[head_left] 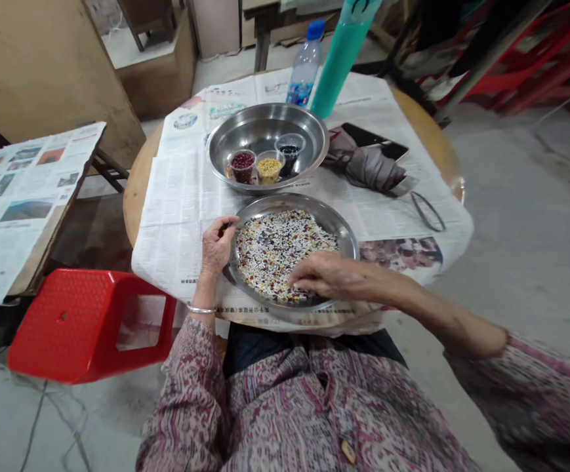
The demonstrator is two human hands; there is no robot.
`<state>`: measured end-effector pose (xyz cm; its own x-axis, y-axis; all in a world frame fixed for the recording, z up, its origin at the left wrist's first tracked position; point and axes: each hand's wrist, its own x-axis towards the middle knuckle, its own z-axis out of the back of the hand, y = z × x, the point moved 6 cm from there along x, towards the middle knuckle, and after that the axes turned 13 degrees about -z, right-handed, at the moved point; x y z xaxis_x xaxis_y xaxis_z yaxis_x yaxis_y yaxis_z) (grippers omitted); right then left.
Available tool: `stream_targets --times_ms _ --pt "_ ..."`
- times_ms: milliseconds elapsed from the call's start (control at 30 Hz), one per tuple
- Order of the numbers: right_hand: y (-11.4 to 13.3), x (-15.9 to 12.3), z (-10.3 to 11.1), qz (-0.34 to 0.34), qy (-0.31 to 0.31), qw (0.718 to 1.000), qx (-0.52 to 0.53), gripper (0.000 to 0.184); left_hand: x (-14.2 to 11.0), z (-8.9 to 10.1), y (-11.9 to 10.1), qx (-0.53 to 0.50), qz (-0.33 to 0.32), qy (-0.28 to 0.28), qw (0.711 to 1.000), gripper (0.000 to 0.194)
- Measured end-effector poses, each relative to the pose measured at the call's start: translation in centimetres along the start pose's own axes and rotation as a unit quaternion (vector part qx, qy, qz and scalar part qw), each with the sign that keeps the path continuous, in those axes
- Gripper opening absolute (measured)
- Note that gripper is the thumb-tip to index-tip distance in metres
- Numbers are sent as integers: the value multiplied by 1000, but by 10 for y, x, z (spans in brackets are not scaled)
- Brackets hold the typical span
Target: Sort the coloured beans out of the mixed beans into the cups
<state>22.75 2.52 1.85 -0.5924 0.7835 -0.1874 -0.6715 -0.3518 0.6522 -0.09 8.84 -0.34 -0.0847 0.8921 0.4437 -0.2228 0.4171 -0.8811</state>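
Over the near right part of a shallow, round, shiny steel plate (pixel 337 221), my bare right hand (pixel 325 274) is bending down, its fingers curling narrowly and their tips touching a loose mixture of white grains and dark red, yellow and black pieces (pixel 275 255); whether they are pinching anything, I cannot tell. That mixture is covering most of the plate's floor. At the plate's left rim, my bare left hand (pixel 217 244) is holding the edge, a silver-coloured metal bangle (pixel 201 309) circling its wrist. I think this hold is serving me well: it is probably stopping the plate from sliding on the printed white newspaper (pixel 166 210) that is lying underneath.

With my right hand, I am favouring a light touch of the very tips; a flat palm would probably be hiding the pieces, and hard pressing could be flicking small ones over the plate's low rim. Working from the right side is leaving the plate's middle in view, which seems useful.

Just beyond the plate, a wide, deep, shiny steel basin (pixel 317 141) is standing, holding a clear plastic cup of dark red pieces (pixel 242 172), a clear plastic cup of yellow pieces (pixel 269 172) and a clear plastic cup of black pieces (pixel 288 157). Since the basin is sitting so near the plate, I am judging any push that way risky.
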Motion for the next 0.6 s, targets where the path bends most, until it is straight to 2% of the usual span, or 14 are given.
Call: stream_targets --times_ms 67,167,267,400,533,600 --pt "-6 15 10 9 -36 999 -27 20 0 0 -1 4 0 -1 1000 18" --pt "-8 32 32 -3 -192 979 -63 25 1 1 -2 9 -1 3 1000 18" --pt "0 33 33 12 -269 961 -68 26 1 2 -3 7 -4 5 1000 19" --pt "3 13 32 35 -338 940 -45 25 1 2 -1 13 -6 0 1000 19" --pt "-22 -17 44 -15 -445 894 -43 23 -1 4 -2 48 -25 -9 998 19" --pt "-37 -26 45 -33 -473 880 -28 23 0 9 -13 98 -66 -11 993 17"
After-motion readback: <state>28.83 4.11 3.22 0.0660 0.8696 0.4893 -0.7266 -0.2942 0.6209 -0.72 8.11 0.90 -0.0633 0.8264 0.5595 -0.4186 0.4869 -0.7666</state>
